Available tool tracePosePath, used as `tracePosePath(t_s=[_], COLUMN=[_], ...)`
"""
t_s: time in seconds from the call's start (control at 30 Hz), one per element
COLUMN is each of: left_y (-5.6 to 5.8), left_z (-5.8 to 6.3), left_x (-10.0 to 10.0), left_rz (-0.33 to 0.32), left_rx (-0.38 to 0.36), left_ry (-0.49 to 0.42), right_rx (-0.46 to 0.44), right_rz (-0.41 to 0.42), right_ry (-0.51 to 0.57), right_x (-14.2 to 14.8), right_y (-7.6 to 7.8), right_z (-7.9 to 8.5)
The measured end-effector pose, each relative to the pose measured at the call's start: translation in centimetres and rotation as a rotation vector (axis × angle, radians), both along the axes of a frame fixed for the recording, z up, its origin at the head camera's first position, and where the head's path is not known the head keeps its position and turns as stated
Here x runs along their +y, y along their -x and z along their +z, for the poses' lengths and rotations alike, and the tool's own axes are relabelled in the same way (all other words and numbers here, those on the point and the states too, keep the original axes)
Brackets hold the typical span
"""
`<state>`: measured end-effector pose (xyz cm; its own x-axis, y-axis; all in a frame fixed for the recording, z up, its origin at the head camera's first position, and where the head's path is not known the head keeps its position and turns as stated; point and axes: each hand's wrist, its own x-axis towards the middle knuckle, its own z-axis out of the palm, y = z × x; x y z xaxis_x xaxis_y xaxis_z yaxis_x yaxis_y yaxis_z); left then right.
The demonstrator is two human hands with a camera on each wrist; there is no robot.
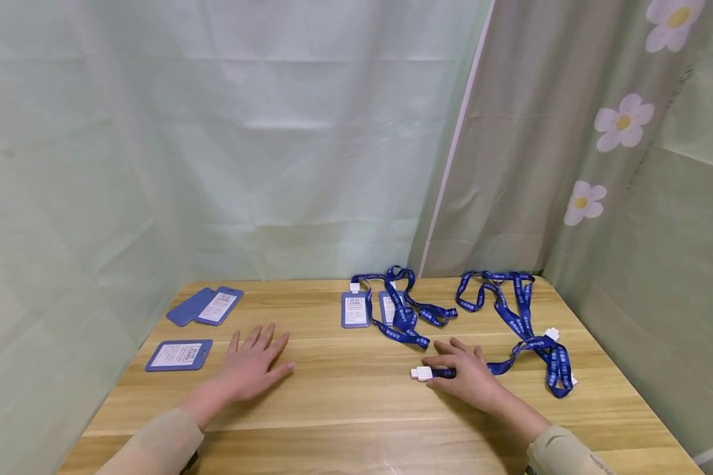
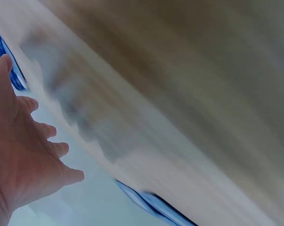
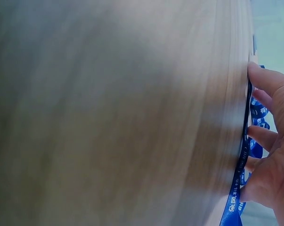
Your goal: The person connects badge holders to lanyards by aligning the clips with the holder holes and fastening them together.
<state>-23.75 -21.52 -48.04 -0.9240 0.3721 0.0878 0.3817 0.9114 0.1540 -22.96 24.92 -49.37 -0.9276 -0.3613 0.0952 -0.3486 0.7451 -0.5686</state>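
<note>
My left hand (image 1: 252,369) is spread over the table's left half, palm down and fingers apart, holding nothing. Nearest to it is a blue card holder (image 1: 178,355) with a printed white insert. Two more, one blue back (image 1: 191,307) and one printed front (image 1: 220,306), overlap behind it. On the right, my right hand (image 1: 466,376) has thumb and forefinger on either side of a blue lanyard (image 1: 444,373), just behind its white clip (image 1: 422,374). In the right wrist view the lanyard's strap (image 3: 234,190) runs beneath the fingers.
Two card holders (image 1: 354,310) with blue lanyards (image 1: 412,336) on them lie at the back middle. More lanyards (image 1: 513,321) are tangled at the right, joined to a heap (image 1: 558,369) with white clips. Curtains (image 1: 309,165) hang behind the wooden table (image 1: 333,422).
</note>
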Motion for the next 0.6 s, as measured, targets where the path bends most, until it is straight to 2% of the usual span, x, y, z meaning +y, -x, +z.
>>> tracePosePath(t_s=[0.2,0.37,0.6], left_y=[-1.1,-2.1,-2.8], left_z=[-0.3,-0.5,-0.8], left_x=[-4.8,-8.6,-12.8], left_rz=[0.092,0.182,0.283], left_rx=[-0.007,-0.050,-0.094], left_ry=[0.018,0.025,0.033], right_rx=[0.002,-0.007,-0.025], right_rz=[-0.003,-0.005,-0.007], right_ry=[-0.003,-0.003,-0.008], right_x=[-0.1,-0.1,-0.1], right_y=[0.0,0.0,0.1], right_z=[0.0,0.2,0.1])
